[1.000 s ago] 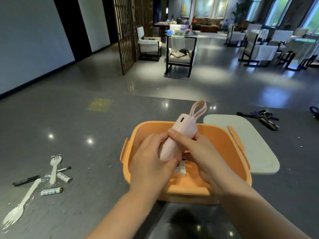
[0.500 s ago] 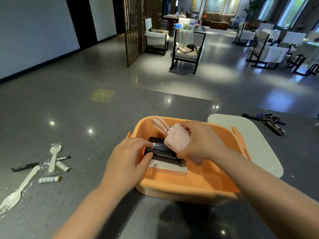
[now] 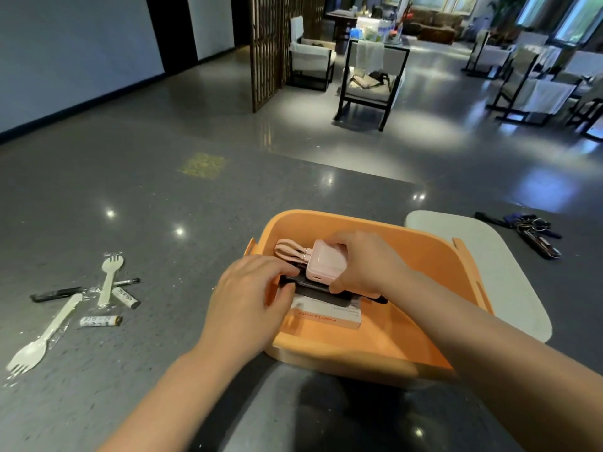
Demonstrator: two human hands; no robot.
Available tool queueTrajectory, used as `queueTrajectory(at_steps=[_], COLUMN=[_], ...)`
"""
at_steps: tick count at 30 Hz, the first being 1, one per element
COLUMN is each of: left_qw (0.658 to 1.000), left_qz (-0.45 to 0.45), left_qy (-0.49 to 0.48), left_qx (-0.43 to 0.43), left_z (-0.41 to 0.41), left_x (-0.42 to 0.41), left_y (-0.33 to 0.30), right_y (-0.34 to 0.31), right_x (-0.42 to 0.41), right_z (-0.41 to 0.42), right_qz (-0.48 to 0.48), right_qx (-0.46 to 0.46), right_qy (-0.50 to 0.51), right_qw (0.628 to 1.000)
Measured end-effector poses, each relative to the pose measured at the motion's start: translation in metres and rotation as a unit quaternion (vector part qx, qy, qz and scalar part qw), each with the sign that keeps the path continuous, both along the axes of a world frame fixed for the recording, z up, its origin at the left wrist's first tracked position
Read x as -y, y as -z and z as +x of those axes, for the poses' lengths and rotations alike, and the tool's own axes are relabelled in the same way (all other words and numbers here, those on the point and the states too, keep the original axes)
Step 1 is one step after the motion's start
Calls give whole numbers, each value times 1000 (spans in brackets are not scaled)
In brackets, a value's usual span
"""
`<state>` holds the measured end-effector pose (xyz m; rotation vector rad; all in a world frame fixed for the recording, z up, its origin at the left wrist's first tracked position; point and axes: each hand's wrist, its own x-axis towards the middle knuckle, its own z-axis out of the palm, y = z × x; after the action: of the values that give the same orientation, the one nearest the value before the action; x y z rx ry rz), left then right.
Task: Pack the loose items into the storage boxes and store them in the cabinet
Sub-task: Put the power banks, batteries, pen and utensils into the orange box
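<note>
An orange storage box [image 3: 434, 256] stands open on the grey counter in front of me. Inside it lie a white carton with orange print [image 3: 329, 316] and a black device [image 3: 313, 287] on top of it. My right hand [image 3: 365, 262] grips a pink power bank [image 3: 326, 264] with a looped strap and holds it low inside the box, over the black device. My left hand [image 3: 251, 295] reaches into the box from the left, thumb and fingers pinching the black device's left end.
The box's pale grey lid [image 3: 509, 282] lies to its right. A bunch of keys [image 3: 535, 233] sits at the far right. On the left lie two white plastic forks [image 3: 107, 282], two batteries [image 3: 101, 321] and a black pen [image 3: 58, 293]. Chairs stand on the floor beyond.
My right hand has lowered the pink power bank from above the box down into it and turned it sideways. My left hand let go of it and moved onto the black device.
</note>
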<state>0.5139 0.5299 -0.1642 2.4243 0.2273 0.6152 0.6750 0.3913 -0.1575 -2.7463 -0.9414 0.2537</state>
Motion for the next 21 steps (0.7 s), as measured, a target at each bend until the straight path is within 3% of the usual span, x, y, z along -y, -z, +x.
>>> queueTrajectory(at_steps=[4, 10, 15, 18, 21], left_qw=[1000, 1000, 999, 996, 993], left_qz=[-4, 0, 25, 41, -4], left_qy=[0, -3, 25, 67, 81], left_qx=[-4, -9, -33, -43, -87], left_z=[0, -1, 3, 12, 18], left_x=[0, 1, 0, 4, 15], left_y=[1, 0, -9, -21, -23], right_y=[0, -11, -21, -32, -41], right_x=[6, 2, 7, 19, 29], right_z=[-4, -15, -20, -21, -25], right_qz=[20, -33, -12, 79, 225], right_qx=[0, 15, -81, -162, -286], right_qy=[33, 67, 112, 161, 208], right_qw=[999, 997, 990, 970, 908])
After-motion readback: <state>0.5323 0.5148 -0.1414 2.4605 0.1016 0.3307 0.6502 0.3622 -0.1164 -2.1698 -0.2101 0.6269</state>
